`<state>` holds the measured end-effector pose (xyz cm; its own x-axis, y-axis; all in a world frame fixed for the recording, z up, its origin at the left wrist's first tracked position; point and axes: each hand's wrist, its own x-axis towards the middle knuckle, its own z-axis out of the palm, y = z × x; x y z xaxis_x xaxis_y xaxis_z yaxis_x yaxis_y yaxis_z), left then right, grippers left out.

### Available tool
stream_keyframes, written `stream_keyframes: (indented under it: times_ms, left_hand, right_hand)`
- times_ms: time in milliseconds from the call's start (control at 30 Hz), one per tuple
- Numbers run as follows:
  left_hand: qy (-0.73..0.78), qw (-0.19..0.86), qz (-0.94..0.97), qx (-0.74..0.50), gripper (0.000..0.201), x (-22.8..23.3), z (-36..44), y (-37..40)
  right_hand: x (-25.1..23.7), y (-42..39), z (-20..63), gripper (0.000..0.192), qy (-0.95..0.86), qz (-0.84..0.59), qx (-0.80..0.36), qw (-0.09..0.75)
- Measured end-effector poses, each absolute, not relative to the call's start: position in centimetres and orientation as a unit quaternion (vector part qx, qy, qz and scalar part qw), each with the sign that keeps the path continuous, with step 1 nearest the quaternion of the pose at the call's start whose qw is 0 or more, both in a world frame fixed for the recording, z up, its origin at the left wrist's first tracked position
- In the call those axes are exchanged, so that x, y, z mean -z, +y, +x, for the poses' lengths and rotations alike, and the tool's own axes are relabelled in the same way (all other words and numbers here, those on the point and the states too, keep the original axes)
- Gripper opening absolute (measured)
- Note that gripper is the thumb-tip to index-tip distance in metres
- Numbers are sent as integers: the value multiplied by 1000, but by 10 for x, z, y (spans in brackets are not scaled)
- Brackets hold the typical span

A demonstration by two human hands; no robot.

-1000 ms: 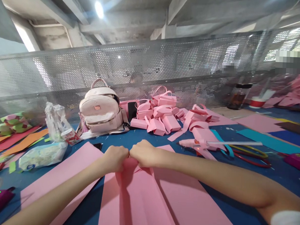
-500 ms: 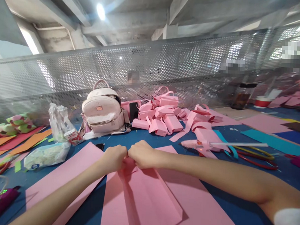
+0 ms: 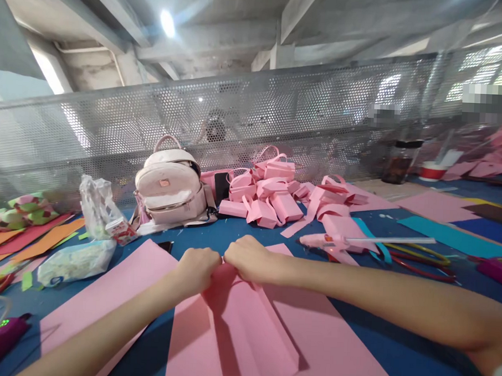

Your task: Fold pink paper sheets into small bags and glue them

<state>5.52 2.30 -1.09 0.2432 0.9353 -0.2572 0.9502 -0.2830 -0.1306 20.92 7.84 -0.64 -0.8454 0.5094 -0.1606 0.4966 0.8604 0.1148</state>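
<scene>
A pink paper sheet lies folded lengthwise on the blue table in front of me. My left hand and my right hand meet knuckle to knuckle at its far end, both pinching the fold there. The paper's raised flap runs from my hands toward me. A second flat pink sheet lies under my left forearm.
A pink backpack and a pile of pink paper bags stand at the back by a perforated metal fence. A pink glue gun lies to the right. Plastic bags and coloured sheets lie to the left.
Both hands stay pinched on the paper's far end and shifted slightly right; the folded flap now lies flatter.
</scene>
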Motion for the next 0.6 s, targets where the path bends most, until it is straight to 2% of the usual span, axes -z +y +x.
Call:
stream_keyframes:
  times_ms: [167,333,533,600]
  left_hand:
    - [609,3,774,173,10,5,64,26]
    - [602,-5,782,162,30,6,61,23]
    - [603,3,783,152,36,5,53,13]
    - [601,7,786,144,29,4,55,11]
  right_hand:
    - [7,81,217,19,960,273,-30,61]
    - [6,82,224,26,959,285,-10,7]
    - [1,78,237,18,949,311,34,-36]
    - [1,76,239,17,946,318,41,-40]
